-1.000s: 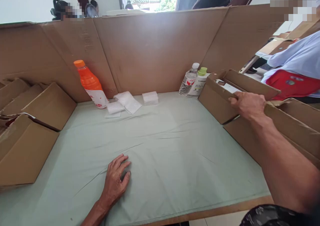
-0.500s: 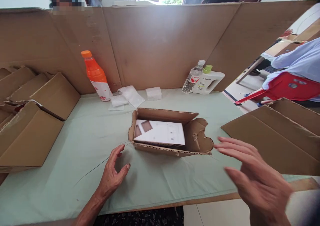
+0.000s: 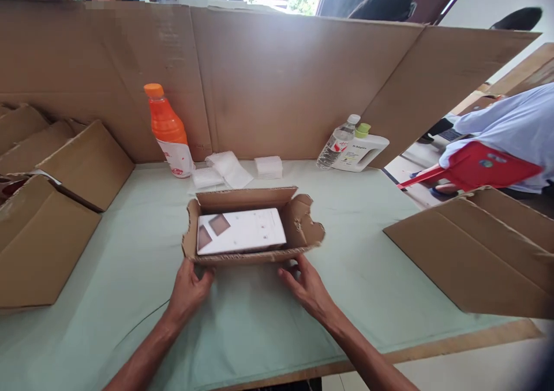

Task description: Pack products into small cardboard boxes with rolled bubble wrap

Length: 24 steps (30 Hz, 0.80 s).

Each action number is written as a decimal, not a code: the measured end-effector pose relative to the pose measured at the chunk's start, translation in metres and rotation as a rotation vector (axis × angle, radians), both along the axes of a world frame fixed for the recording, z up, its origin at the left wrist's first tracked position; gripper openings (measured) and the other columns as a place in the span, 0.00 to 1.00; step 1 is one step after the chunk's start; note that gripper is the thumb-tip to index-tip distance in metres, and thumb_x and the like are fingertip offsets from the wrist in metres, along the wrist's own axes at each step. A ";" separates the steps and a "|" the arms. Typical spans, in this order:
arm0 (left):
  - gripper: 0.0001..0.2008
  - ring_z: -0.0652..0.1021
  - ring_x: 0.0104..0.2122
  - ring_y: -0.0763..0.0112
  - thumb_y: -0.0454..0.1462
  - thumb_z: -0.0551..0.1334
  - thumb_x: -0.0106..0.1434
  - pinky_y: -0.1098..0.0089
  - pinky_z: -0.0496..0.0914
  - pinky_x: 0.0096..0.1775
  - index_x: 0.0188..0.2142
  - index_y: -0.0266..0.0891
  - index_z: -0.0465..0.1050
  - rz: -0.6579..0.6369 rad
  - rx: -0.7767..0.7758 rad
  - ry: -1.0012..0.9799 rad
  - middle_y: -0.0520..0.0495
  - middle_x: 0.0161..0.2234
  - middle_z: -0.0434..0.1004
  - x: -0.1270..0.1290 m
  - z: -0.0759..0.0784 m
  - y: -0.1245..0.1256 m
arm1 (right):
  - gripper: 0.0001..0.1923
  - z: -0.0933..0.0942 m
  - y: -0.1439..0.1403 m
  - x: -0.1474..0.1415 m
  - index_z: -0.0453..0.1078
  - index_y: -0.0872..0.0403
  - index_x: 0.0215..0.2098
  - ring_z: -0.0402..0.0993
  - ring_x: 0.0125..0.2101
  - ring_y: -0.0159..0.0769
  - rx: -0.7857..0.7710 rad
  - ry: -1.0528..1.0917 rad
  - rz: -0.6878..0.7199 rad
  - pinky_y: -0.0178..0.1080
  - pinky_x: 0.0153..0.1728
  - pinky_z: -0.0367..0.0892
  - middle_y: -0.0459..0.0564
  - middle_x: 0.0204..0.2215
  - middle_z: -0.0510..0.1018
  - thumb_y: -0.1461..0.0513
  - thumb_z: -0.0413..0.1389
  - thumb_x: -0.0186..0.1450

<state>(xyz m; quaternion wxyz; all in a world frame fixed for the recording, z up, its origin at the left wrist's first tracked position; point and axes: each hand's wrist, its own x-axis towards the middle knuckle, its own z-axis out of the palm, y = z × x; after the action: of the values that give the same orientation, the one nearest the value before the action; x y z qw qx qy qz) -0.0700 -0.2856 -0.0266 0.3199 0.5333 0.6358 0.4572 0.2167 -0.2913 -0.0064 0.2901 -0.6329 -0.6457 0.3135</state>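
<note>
An open cardboard box stands near the middle of the table with a white printed carton lying inside, toward its left end. My left hand grips the box low at its front left corner, with the fingertips partly hidden by the wall. On the same near side, my right hand holds the lower edge toward the right, thumb in front and fingers tucked against the cardboard. Torn, uneven flaps rise at the box's right end.
Behind are an orange bottle, white folded pads, a clear water bottle and a white jug. Cardboard boxes flank the left, another box the right. A tall cardboard panel closes the back. A person's sleeve shows at right.
Both hands have come onto the cardboard box, the right one moving in from the right. The box, with the carton inside, has shifted left on the table.
</note>
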 end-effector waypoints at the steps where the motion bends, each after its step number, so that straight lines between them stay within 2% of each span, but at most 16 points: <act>1: 0.18 0.77 0.32 0.61 0.44 0.64 0.54 0.67 0.71 0.30 0.42 0.37 0.73 0.022 0.001 -0.007 0.44 0.34 0.77 -0.006 0.000 0.016 | 0.19 0.000 0.016 -0.006 0.69 0.52 0.48 0.72 0.30 0.41 0.025 0.002 0.030 0.44 0.32 0.71 0.51 0.36 0.78 0.50 0.54 0.64; 3: 0.17 0.76 0.31 0.66 0.43 0.65 0.53 0.69 0.70 0.31 0.41 0.38 0.71 0.041 0.024 -0.023 0.49 0.32 0.74 -0.014 0.000 0.048 | 0.23 -0.002 0.051 -0.017 0.69 0.54 0.53 0.74 0.33 0.42 0.071 0.046 0.085 0.45 0.35 0.72 0.54 0.40 0.79 0.54 0.55 0.62; 5: 0.18 0.75 0.32 0.68 0.42 0.65 0.55 0.70 0.70 0.33 0.44 0.39 0.69 0.045 0.065 -0.037 0.51 0.33 0.73 -0.017 -0.001 0.075 | 0.27 -0.005 0.084 -0.021 0.68 0.55 0.56 0.76 0.38 0.43 0.083 0.159 0.142 0.45 0.39 0.73 0.56 0.46 0.80 0.55 0.55 0.60; 8: 0.21 0.76 0.41 0.67 0.42 0.64 0.59 0.68 0.72 0.43 0.50 0.39 0.67 0.095 0.143 -0.097 0.48 0.42 0.74 -0.014 -0.010 0.098 | 0.23 -0.008 0.123 -0.010 0.73 0.53 0.52 0.79 0.43 0.44 0.089 0.281 0.142 0.45 0.43 0.74 0.54 0.45 0.82 0.54 0.56 0.60; 10: 0.22 0.76 0.46 0.66 0.42 0.63 0.62 0.67 0.71 0.49 0.54 0.40 0.65 0.120 0.169 -0.148 0.45 0.46 0.74 -0.012 -0.017 0.101 | 0.20 -0.006 0.149 0.008 0.76 0.53 0.47 0.79 0.45 0.44 0.121 0.280 0.059 0.45 0.46 0.73 0.54 0.44 0.82 0.53 0.56 0.61; 14: 0.16 0.76 0.41 0.67 0.43 0.62 0.64 0.67 0.71 0.46 0.48 0.40 0.67 0.131 0.136 -0.124 0.48 0.41 0.73 -0.013 -0.027 0.096 | 0.22 0.001 0.228 0.043 0.76 0.54 0.48 0.73 0.53 0.48 0.229 0.226 -0.148 0.50 0.52 0.69 0.57 0.51 0.80 0.52 0.59 0.59; 16: 0.14 0.75 0.40 0.67 0.44 0.63 0.64 0.67 0.71 0.45 0.45 0.41 0.67 0.136 0.119 -0.094 0.49 0.39 0.73 -0.014 -0.029 0.095 | 0.24 0.003 0.275 0.046 0.76 0.54 0.47 0.71 0.55 0.51 0.273 0.206 -0.229 0.52 0.55 0.66 0.58 0.52 0.79 0.52 0.61 0.56; 19: 0.14 0.76 0.39 0.65 0.46 0.63 0.63 0.66 0.71 0.44 0.43 0.40 0.67 0.142 0.115 -0.061 0.48 0.38 0.73 -0.015 -0.028 0.095 | 0.15 0.002 0.329 0.037 0.76 0.54 0.36 0.73 0.50 0.49 0.301 0.205 -0.281 0.53 0.56 0.64 0.55 0.44 0.81 0.53 0.62 0.54; 21: 0.14 0.76 0.39 0.65 0.46 0.64 0.63 0.67 0.70 0.43 0.42 0.40 0.67 0.146 0.120 -0.052 0.49 0.37 0.74 -0.015 -0.028 0.095 | 0.10 0.003 0.340 0.035 0.74 0.54 0.30 0.74 0.46 0.45 0.321 0.219 -0.283 0.50 0.55 0.66 0.52 0.39 0.81 0.55 0.60 0.55; 24: 0.14 0.75 0.38 0.66 0.45 0.64 0.62 0.68 0.69 0.42 0.42 0.40 0.67 0.149 0.117 -0.053 0.49 0.37 0.74 -0.015 -0.029 0.096 | 0.11 0.012 0.326 0.049 0.75 0.54 0.32 0.75 0.41 0.39 0.351 0.240 -0.278 0.45 0.50 0.68 0.50 0.37 0.80 0.55 0.56 0.59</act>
<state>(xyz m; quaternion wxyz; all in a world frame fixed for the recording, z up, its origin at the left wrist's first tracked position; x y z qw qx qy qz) -0.0849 -0.1893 -0.0552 0.2697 0.4900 0.6373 0.5301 0.2656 0.0348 0.0051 0.5105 -0.6137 -0.5580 0.2268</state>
